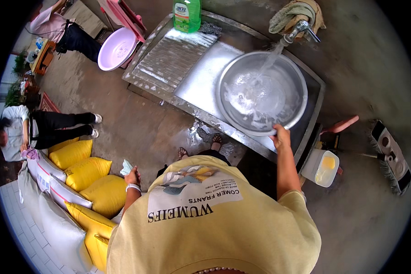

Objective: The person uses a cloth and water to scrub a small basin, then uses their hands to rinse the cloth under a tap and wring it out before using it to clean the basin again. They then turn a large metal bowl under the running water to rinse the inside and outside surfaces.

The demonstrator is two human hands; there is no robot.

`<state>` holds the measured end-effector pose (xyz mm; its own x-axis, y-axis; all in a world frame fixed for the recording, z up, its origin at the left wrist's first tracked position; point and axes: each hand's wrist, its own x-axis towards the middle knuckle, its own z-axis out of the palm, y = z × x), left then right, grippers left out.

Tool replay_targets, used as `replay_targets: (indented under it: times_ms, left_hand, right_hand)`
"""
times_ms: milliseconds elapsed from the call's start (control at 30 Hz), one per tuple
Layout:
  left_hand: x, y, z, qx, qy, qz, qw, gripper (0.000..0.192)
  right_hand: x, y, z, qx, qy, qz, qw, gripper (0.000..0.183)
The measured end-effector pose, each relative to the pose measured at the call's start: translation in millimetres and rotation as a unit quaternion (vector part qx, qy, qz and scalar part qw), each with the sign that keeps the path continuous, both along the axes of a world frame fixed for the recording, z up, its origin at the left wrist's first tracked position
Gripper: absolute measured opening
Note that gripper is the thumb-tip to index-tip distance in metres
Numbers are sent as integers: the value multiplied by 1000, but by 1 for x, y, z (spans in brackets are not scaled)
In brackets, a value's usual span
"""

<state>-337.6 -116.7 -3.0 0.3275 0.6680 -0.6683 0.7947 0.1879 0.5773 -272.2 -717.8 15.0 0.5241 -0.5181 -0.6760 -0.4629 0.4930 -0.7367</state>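
Note:
Water runs from a metal tap (299, 30) into a round metal basin (260, 92), which stands in the stainless steel sink (198, 87) and holds some water. My right hand (281, 137) grips the near rim of the basin at its lower right. Low at my left side, my left hand (133, 177) holds a small crumpled pale cloth (126, 167), away from the sink. A green bottle of liquid (187, 15) stands at the far left of the ribbed drainboard (178, 56), beside a dark scouring pad (210, 28).
Cloths (291, 15) hang behind the tap. A lilac plastic basin (117, 49) lies left of the sink. Yellow sacks (89, 173) and white sacks are piled at left, near a person (17, 130); another person (68, 30) is farther off. At right are a plastic container (320, 167) and a mop head (390, 157).

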Motion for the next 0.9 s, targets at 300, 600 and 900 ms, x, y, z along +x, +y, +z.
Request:
replay_targets:
  times_ms: [300,600,900]
  left_hand:
    - [7,19,-17,-22,-11,0,1000,19]
    - [7,15,-21,-20,-12,6,1000,20]
    - [16,16,-4,5,-26,28,999,20]
  right_hand:
    - [13,12,27,-116,-62,-110,985,42]
    - [-13,-3,22,50,-26,-89,994,25]
    - [11,8,26,259,-70,-41,962,18]
